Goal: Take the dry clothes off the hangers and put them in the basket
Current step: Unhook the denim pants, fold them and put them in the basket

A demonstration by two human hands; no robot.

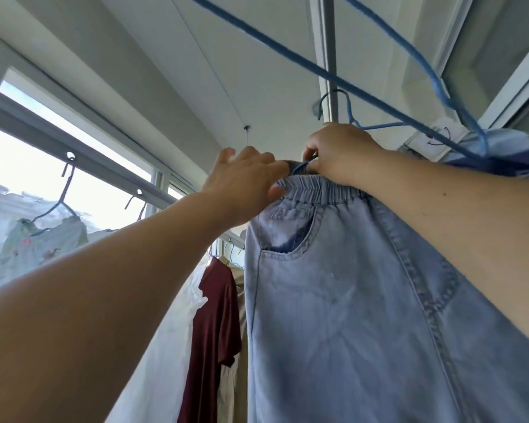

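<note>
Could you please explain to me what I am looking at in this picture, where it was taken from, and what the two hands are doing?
There is no machine here: a person wears a camera on the head, so this one picture looks upward along both bare arms. The hands are working at the elastic waistband of light blue denim trousers, which hang from a blue hanger. The right hand pinches a thin blue part of the hanger at the waistband. The left hand reaches in with straight fingers and touches the waistband's edge. Further back, a dark red shirt and pale garments hang along the window. The basket is not in view.
</note>
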